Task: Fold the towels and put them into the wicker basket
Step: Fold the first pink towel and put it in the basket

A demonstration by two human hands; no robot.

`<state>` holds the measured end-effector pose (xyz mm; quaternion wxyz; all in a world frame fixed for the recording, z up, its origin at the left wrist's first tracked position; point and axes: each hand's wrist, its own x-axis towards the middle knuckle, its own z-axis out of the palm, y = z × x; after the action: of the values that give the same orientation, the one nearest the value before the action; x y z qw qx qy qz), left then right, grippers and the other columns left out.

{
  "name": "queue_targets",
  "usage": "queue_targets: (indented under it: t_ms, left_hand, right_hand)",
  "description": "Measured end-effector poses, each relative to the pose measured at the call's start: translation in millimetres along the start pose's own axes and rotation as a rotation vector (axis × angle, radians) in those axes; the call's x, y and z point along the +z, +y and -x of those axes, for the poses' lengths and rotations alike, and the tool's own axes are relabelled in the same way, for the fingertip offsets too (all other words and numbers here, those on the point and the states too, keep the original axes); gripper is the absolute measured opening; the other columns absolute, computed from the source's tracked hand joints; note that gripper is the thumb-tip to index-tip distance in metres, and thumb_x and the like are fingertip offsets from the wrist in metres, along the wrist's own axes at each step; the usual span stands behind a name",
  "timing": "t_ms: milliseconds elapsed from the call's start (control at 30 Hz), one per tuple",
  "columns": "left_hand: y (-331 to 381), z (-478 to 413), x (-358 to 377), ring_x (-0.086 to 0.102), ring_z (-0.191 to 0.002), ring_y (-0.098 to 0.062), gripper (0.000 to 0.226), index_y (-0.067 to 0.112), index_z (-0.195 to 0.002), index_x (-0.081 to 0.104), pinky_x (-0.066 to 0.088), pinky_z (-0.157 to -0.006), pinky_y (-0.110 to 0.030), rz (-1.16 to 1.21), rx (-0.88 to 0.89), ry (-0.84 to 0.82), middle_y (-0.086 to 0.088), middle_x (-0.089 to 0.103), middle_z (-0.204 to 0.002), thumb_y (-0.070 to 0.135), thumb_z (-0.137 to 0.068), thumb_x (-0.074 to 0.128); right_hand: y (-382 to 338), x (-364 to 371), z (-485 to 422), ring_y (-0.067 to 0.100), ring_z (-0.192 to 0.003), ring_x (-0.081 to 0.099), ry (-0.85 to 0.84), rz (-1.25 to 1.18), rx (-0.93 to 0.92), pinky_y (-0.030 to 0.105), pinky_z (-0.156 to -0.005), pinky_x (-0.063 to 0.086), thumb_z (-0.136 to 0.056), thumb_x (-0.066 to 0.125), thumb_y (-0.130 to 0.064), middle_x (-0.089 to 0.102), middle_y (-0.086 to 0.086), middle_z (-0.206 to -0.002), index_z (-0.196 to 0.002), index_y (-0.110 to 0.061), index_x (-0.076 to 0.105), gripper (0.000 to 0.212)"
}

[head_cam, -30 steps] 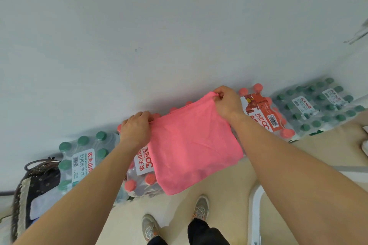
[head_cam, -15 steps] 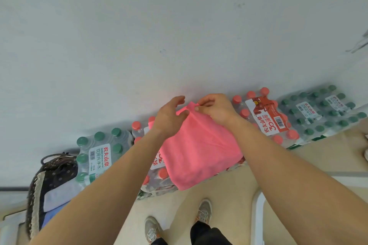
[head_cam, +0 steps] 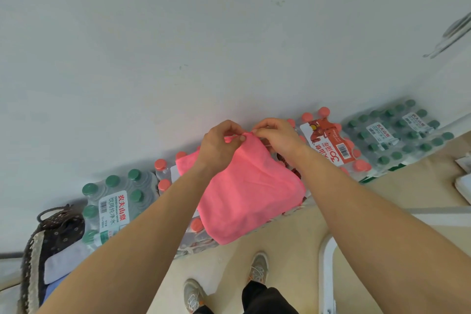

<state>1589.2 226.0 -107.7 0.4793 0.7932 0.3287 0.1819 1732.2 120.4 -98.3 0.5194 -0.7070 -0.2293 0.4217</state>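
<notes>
A pink towel (head_cam: 244,194) hangs doubled over in the air in front of me, above the floor. My left hand (head_cam: 220,145) pinches its top edge between thumb and fingers. My right hand (head_cam: 276,135) grips the same top edge right beside the left, so the two hands almost touch. At the far left stands the dark wicker basket (head_cam: 31,257), with a white folded towel (head_cam: 65,261) and a blue one under it inside.
Shrink-wrapped packs of water bottles line the white wall: green-capped (head_cam: 114,201), red-capped (head_cam: 331,143) and green-capped (head_cam: 397,135). My shoes (head_cam: 257,266) stand on the beige floor. A white table edge (head_cam: 327,275) runs at the lower right.
My hands have come together, bringing the towel's two top corners to one point and folding it in half. The view has shifted a little, so the basket shows more.
</notes>
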Motion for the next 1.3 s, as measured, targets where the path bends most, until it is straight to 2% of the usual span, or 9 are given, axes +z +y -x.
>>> queue_targets:
  t_ms: [200, 333, 567, 700, 867, 1000, 1067, 1167, 1300]
  left_hand:
    - [15.9, -7.5, 9.3, 0.064, -0.091, 0.003, 0.006, 0.018, -0.090, 0.070, 0.043, -0.080, -0.006, -0.054, 0.008, -0.010, 0.014, 0.071, -0.090, 0.016, -0.085, 0.073]
    - [23.7, -11.2, 12.1, 0.066, -0.084, 0.001, 0.008, 0.019, -0.087, 0.072, 0.048, -0.079, -0.010, -0.046, 0.001, -0.021, 0.013, 0.073, -0.086, 0.015, -0.083, 0.076]
    - [31.4, -14.4, 9.8, 0.068, -0.080, -0.005, 0.012, 0.024, -0.082, 0.072, 0.055, -0.080, -0.025, -0.020, -0.010, -0.011, 0.011, 0.074, -0.081, 0.015, -0.079, 0.079]
    - [33.3, -14.7, 8.9, 0.068, -0.077, -0.009, 0.017, 0.027, -0.077, 0.070, 0.057, -0.079, -0.031, -0.005, -0.037, 0.023, 0.009, 0.073, -0.077, 0.015, -0.075, 0.082]
    - [35.1, -14.0, 7.2, 0.066, -0.073, -0.004, 0.013, 0.026, -0.079, 0.069, 0.055, -0.072, -0.024, -0.002, -0.060, 0.044, 0.009, 0.072, -0.077, 0.024, -0.077, 0.082]
    - [27.1, -6.7, 3.1, 0.063, -0.077, -0.001, 0.007, 0.025, -0.089, 0.070, 0.047, -0.071, -0.013, -0.102, -0.034, 0.001, 0.015, 0.069, -0.081, 0.026, -0.084, 0.075]
    - [11.9, 0.1, -4.2, 0.062, -0.081, -0.010, 0.007, 0.026, -0.094, 0.069, 0.048, -0.074, -0.024, -0.278, -0.031, -0.050, 0.015, 0.067, -0.082, 0.024, -0.087, 0.068]
    - [-16.9, 12.8, -25.0, 0.062, -0.085, -0.026, 0.004, 0.025, -0.092, 0.065, 0.049, -0.073, -0.037, -0.511, -0.078, -0.080, 0.003, 0.067, -0.084, 0.027, -0.090, 0.062]
    - [-37.2, 28.4, -60.0, 0.063, -0.080, -0.023, 0.009, 0.028, -0.093, 0.063, 0.053, -0.071, -0.038, -0.549, -0.246, -0.082, 0.004, 0.067, -0.084, 0.035, -0.087, 0.064]
  right_hand:
    - [-6.2, -16.5, -1.1, 0.001, -0.053, 0.057, -0.062, 0.025, 0.028, 0.019, -0.054, 0.045, -0.089, 0.068, -0.009, 0.064, -0.012, -0.058, -0.089, -0.010, 0.073, 0.006]
    - [-7.4, -23.9, -3.1, 0.006, -0.057, 0.056, -0.093, 0.023, 0.034, 0.026, -0.057, 0.043, -0.088, 0.070, -0.012, 0.065, -0.008, -0.061, -0.087, -0.013, 0.075, 0.006]
    - [-8.7, -30.5, -7.0, 0.022, -0.086, 0.069, -0.121, 0.019, 0.045, 0.045, -0.089, 0.055, -0.086, 0.074, -0.018, 0.076, 0.008, -0.092, -0.091, -0.017, 0.079, 0.008]
    - [-12.8, -29.5, -4.0, 0.020, -0.083, 0.068, -0.119, -0.021, 0.060, 0.040, -0.081, 0.054, -0.086, 0.072, -0.020, 0.075, 0.006, -0.090, -0.087, -0.016, 0.079, 0.007]
    - [-16.5, -26.0, 0.3, 0.015, -0.069, 0.053, -0.130, 0.037, 0.025, 0.029, -0.058, 0.038, -0.077, 0.083, -0.023, 0.068, 0.002, -0.078, -0.088, -0.018, 0.076, 0.013]
    - [-17.8, -22.3, -4.2, 0.013, -0.075, 0.058, -0.074, 0.042, -0.017, 0.030, -0.065, 0.044, -0.086, 0.074, -0.017, 0.069, -0.001, -0.083, -0.085, -0.021, 0.075, 0.004]
    - [-20.5, -20.6, -7.8, 0.008, -0.076, 0.058, -0.020, 0.042, -0.044, 0.027, -0.071, 0.044, -0.088, 0.070, -0.013, 0.067, -0.008, -0.080, -0.082, -0.024, 0.072, 0.012]
    - [-24.4, -17.4, -11.2, 0.006, -0.077, 0.056, 0.043, 0.088, -0.080, 0.026, -0.074, 0.042, -0.092, 0.065, -0.015, 0.064, -0.010, -0.082, -0.082, -0.025, 0.067, 0.014]
    - [-25.1, -10.7, -15.0, 0.008, -0.083, 0.056, 0.147, 0.143, -0.135, 0.023, -0.078, 0.043, -0.095, 0.061, -0.017, 0.061, -0.007, -0.089, -0.092, -0.021, 0.062, 0.006]
